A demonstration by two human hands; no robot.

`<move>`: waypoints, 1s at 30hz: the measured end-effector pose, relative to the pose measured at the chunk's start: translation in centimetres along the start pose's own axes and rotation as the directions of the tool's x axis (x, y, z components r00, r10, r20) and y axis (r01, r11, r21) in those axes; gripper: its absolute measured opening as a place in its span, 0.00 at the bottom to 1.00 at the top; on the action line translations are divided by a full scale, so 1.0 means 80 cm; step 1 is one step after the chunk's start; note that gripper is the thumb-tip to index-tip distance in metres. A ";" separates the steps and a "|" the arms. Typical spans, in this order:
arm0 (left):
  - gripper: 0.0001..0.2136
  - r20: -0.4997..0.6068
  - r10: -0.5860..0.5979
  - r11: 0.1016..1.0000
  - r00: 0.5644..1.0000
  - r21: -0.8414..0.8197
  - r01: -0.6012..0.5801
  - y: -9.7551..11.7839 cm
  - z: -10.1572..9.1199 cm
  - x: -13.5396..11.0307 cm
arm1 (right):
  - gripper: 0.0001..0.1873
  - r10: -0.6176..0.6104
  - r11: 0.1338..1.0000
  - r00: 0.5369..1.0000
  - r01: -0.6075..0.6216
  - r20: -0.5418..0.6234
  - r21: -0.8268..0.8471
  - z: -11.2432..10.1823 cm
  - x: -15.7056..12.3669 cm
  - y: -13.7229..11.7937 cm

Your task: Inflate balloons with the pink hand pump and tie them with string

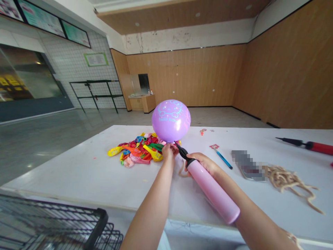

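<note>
An inflated purple balloon [171, 119] with a light blue cat print stands above the table, its neck pointing down. My left hand [170, 150] is closed at the balloon's neck, the fingers pinched there. In my right hand [201, 163] is a pink balloon pump [213, 191] with a black nozzle, gripped near its front end. The nozzle tip reaches up to the balloon's underside beside my left fingers; whether it sits inside the neck is hidden. A heap of uninflated coloured balloons [140, 150] lies just left of my left hand.
On the white table [85, 173] to the right lie a blue pen [223, 158], a blurred-out flat object [248, 166], a tangle of beige cord [284, 178] and a red pump [319, 147]. A black wire cart [52, 222] stands at the lower left.
</note>
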State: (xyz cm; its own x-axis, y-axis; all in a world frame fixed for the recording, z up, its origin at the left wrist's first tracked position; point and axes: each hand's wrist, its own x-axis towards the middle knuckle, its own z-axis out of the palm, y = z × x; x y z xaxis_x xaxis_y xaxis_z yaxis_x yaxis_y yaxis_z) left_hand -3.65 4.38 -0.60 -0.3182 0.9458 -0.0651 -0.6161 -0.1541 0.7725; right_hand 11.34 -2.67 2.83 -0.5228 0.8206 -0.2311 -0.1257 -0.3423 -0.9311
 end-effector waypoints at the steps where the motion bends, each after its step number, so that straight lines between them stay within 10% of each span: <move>1: 0.05 0.007 0.011 1.000 1.000 0.022 -0.011 0.000 0.000 -0.001 | 0.16 0.017 0.999 1.000 -0.016 -0.026 0.039 -0.005 -0.001 -0.005; 7: 0.06 0.009 0.025 0.993 1.000 0.114 -0.026 0.000 0.007 -0.010 | 0.17 0.065 0.965 0.931 0.032 -0.358 0.260 -0.042 0.012 -0.009; 12: 0.05 -0.094 -0.102 0.987 0.990 0.113 0.112 0.004 0.012 -0.011 | 0.21 -0.060 0.990 0.863 -0.013 -0.502 -0.140 -0.056 0.023 -0.013; 20: 0.05 -0.046 -0.094 0.974 0.995 0.201 0.101 0.018 0.003 -0.025 | 0.20 -0.271 0.585 0.836 -0.252 -0.478 -0.771 -0.052 0.039 -0.054; 30: 0.15 0.022 0.025 0.954 0.999 0.298 -0.030 0.003 -0.014 -0.037 | 0.20 -0.416 0.064 0.835 -0.368 -0.360 -0.928 -0.028 0.049 -0.013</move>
State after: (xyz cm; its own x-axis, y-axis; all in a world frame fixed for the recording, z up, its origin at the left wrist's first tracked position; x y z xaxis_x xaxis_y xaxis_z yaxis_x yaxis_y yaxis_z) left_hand -3.64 1.25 -0.95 -0.3176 0.9477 -0.0320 -0.3630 -0.0903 0.9274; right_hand 11.34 1.90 2.25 -0.0808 0.9924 0.0926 0.9664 0.1007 -0.2364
